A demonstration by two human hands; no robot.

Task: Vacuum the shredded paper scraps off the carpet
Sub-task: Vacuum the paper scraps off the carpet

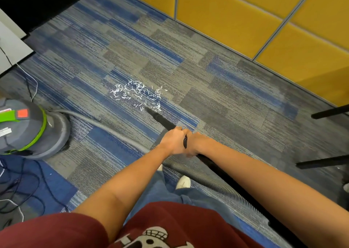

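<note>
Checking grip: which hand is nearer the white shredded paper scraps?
Left. The left hand grips the black vacuum tube nearer the white paper scraps; the right hand grips behind it.

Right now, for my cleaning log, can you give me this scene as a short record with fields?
scraps: white paper scraps scattered in one patch on the carpet
nozzle: black nozzle, tip at the near edge of the patch
grip: left hand and right hand side by side, both wrapped round the nozzle
vacuum: grey-and-green canister on the floor to the left
hose: ribbed grey hose runs from the canister across the carpet, under the arms
progress: most scraps not yet picked up
</note>
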